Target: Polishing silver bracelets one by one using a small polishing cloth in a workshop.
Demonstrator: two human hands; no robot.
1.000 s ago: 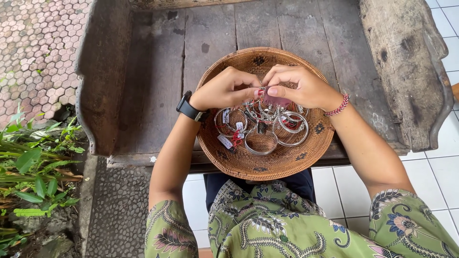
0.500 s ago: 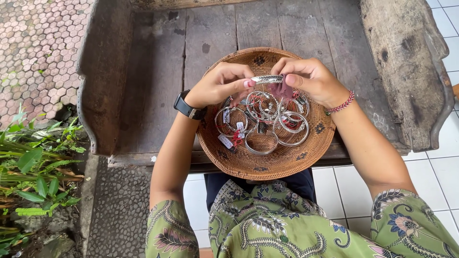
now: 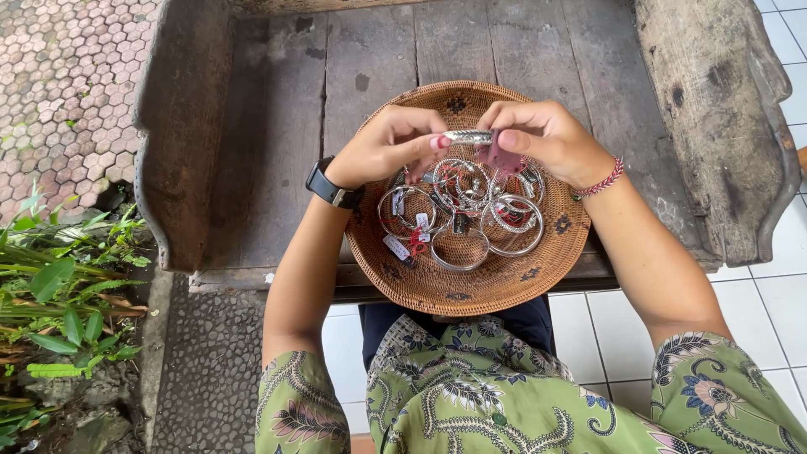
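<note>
Silver bangle (image 3: 468, 135) pinched between left fingers (image 3: 424, 143) and right fingers (image 3: 513, 139).

Weathered wooden worktop (image 3: 277, 126) with raised, worn side pieces, sitting half on white floor tiles (image 3: 777, 311). Off to one side there's hexagon paving (image 3: 59, 76) and some leafy green plants (image 3: 59, 294) by a pebbled strip (image 3: 210, 370).

1. The bangle (image 3: 467, 135) pinched between the fingertips of both hands is polished metal, silvery and bright.
2. The cloth (image 3: 502, 158) just under the right fingers is soft, matt and pink.
3. The bangles (image 3: 471, 214) below the fingers are shiny metal with small paper tags.
4. The basket (image 3: 504, 282) beneath them is tightly woven fibre, matt brown.
5. The bench (image 3: 277, 126) beyond the fingers is rough, weathered wood.
</note>
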